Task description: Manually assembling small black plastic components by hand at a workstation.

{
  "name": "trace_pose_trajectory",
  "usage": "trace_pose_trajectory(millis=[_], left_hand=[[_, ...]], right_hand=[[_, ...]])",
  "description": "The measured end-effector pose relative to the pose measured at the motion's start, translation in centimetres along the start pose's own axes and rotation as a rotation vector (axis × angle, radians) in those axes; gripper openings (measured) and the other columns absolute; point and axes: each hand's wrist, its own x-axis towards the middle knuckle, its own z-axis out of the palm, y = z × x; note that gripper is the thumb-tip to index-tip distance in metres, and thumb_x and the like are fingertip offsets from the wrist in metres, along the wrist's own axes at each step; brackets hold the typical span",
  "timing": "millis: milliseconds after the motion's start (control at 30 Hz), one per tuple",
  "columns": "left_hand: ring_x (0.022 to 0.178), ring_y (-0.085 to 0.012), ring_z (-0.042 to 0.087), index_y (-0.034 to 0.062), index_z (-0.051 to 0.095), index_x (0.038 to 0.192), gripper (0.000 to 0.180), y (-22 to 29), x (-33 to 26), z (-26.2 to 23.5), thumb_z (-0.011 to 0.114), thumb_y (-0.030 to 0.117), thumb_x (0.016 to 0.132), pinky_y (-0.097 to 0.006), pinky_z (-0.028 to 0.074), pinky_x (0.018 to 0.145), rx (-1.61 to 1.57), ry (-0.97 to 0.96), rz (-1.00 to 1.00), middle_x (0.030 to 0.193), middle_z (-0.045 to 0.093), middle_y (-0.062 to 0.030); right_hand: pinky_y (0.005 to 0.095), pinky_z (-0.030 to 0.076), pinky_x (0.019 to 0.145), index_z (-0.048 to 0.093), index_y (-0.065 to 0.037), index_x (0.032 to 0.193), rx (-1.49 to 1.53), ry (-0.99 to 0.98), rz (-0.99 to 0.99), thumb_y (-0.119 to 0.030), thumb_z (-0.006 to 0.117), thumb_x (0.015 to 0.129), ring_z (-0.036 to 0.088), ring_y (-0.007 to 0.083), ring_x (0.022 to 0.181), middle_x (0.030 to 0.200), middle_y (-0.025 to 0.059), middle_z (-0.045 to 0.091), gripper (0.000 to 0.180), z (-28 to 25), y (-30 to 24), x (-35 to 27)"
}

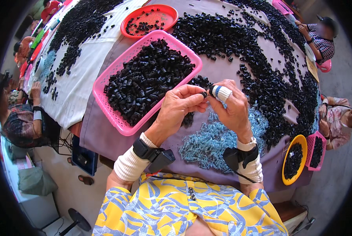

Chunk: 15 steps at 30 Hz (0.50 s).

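Observation:
My left hand is closed in a pinch on a small black plastic part. Fingertips of my right hand meet it from the other side, also pinched, with a dark bit at their tips that is too small to make out. A white finger sleeve with blue stripes covers one right finger. Beyond my left hand lies a pink basket heaped with black plastic parts. Below both hands spreads a pile of small light-blue, clear-looking pieces.
Loose black parts cover much of the cloth-draped table. A red tray stands at the back, a yellow bowl and a smaller pink basket at the right edge. Other people sit along both sides.

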Motion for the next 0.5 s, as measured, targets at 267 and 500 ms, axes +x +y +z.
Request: trace_pose_trajectory(millis=[267, 500], left_hand=[[0.078, -0.0148, 0.064, -0.0022, 0.059, 0.105, 0.021, -0.05, -0.24, -0.01, 0.062, 0.007, 0.087, -0.028, 0.055, 0.072, 0.17, -0.029, 0.088, 0.09, 0.065, -0.0087], [0.076, -0.0144, 0.064, -0.0017, 0.059, 0.105, 0.02, -0.08, -0.3, -0.22, 0.062, 0.007, 0.087, -0.028, 0.055, 0.071, 0.177, 0.01, 0.096, 0.089, 0.065, -0.0083]], right_hand=[[0.0381, 0.045, 0.065, 0.057, -0.001, 0.076, 0.064, -0.022, 0.106, -0.001, 0.067, 0.07, 0.056, 0.0314, 0.068, 0.07, 0.0116, 0.057, 0.012, 0.02, -0.02, -0.08], [0.0388, 0.045, 0.068, 0.058, -0.001, 0.078, 0.026, -0.082, -0.008, -0.002, 0.066, 0.072, 0.056, 0.0314, 0.068, 0.071, 0.0118, 0.058, 0.01, 0.08, -0.21, 0.17]])
